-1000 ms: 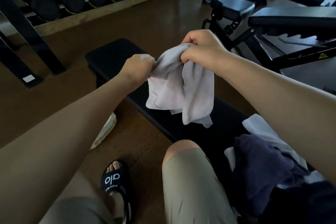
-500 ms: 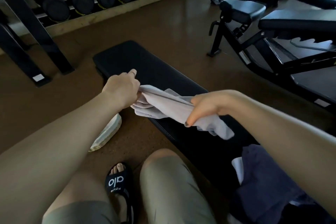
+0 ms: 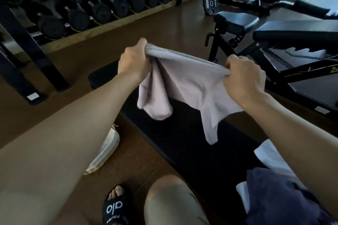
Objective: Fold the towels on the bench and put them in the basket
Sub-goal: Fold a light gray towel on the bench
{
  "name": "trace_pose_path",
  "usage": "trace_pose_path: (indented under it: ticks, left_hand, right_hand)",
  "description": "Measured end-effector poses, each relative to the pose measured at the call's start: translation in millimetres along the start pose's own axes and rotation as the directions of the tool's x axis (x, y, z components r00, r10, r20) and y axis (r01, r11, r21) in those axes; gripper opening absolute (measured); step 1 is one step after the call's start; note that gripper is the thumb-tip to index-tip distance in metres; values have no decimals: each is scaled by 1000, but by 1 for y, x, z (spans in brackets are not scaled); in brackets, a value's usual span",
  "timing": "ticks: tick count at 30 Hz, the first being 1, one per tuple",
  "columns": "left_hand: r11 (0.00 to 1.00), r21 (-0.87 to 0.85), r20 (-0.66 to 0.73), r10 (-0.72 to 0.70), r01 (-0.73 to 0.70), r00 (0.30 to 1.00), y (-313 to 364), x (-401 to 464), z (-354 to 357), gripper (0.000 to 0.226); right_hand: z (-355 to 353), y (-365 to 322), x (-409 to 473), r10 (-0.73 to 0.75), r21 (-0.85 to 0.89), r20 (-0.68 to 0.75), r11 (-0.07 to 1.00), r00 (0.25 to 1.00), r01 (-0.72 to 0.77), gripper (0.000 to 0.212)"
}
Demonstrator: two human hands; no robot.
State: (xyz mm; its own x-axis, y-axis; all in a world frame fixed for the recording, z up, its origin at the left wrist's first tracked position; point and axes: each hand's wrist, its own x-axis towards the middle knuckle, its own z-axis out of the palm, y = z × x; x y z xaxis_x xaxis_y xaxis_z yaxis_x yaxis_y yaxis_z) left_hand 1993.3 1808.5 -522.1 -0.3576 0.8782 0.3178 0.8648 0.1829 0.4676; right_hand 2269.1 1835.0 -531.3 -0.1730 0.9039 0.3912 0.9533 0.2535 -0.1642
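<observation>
Above the middle of the long black padded surface (image 3: 182, 144), the left hand (image 3: 133, 60) and the right hand (image 3: 243, 76) each grip a top corner of the pale lilac-grey cloth towel (image 3: 186, 86), fingers curled tight round the bunched edge. The stretched top edge, its long axis, runs from about ten o'clock at the left hand down to four o'clock at the right; the rest hangs loose at six o'clock, clear of the padding. The right hand is nearer the person. Spreading or folding looks like the next step. At five o'clock a dark navy crumpled towel (image 3: 278, 199) lies on a white towel (image 3: 270, 157). At seven o'clock a cream woven basket (image 3: 106, 150) sits on the floor, half hidden. A black slide sandal (image 3: 114, 208) reads "alo"; a black weight plate (image 3: 210, 3) carries lettering too small to read.
</observation>
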Motion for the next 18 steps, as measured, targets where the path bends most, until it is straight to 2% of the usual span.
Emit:
trace_pose_path:
  ticks: [2, 4, 6, 9, 13, 15, 18]
  left_hand:
    - [984, -125, -189, 100, -125, 977, 6, 11, -3, 24]
    - [963, -177, -271, 149, -201, 951, -1, 15, 0, 32]
    - [981, -95, -183, 149, -168, 972, -21, 10, 14, 43]
    - [996, 70, 104, 39, -47, 994, -65, -21, 43, 45]
    - [943, 331, 412, -101, -46, 906, -113, -72, 74, 66]
    - [926, 377, 465, -157, -34, 871, -126, -88, 84, 67]
    - [910, 414, 432, -173, -24, 885, -137, -97, 92, 68]
  right_hand:
    - [-16, -5, 2, -15, 9, -55, 1000, 998, 15, 16]
    - [-21, -17, -8, -70, -42, 10, 997, 997, 70, 19]
    - [-8, -34, -30, -134, -134, 217, 977, 967, 165, 27]
    - [27, -56, -71, -169, -101, 541, 960, 824, 263, 27]
    - [69, -70, -115, -232, 50, 777, 949, 585, 311, 26]
    - [79, -73, -124, -221, 116, 853, 964, 473, 241, 25]
    - [89, -70, -118, -242, 205, 897, 969, 371, 137, 12]
